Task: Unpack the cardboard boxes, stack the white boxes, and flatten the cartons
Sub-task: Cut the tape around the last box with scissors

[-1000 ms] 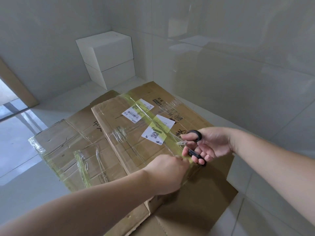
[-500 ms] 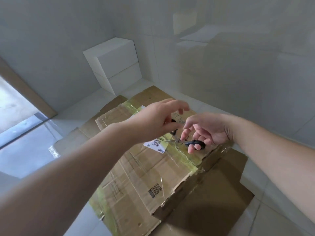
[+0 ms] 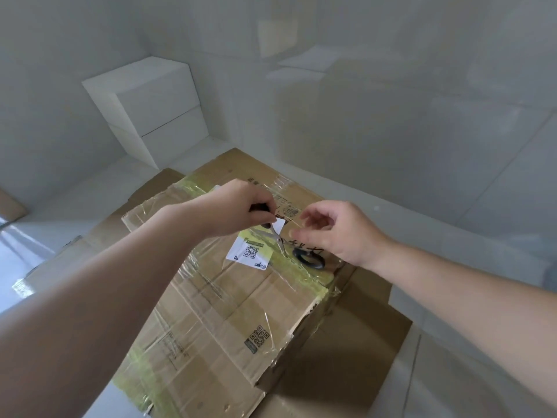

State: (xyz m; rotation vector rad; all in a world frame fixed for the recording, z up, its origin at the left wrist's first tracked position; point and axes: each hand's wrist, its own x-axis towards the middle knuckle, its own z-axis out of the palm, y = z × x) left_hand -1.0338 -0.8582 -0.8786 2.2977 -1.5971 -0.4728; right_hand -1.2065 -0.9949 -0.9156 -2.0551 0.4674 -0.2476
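Against the far wall two white boxes point(image 3: 150, 107) already stand stacked; your left grip point(image 3: 238, 211) pinches the scissors point(image 3: 278, 239) over the still-taped carton point(image 3: 229, 300), right grip point(image 3: 337, 233) loosely open, empty.

Head-worn view, downward, close in

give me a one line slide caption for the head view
Left hand grips scissors over a taped cardboard box, right hand open beside it.

QR codes on carton point(image 3: 229, 300) label point(image 3: 249, 254)
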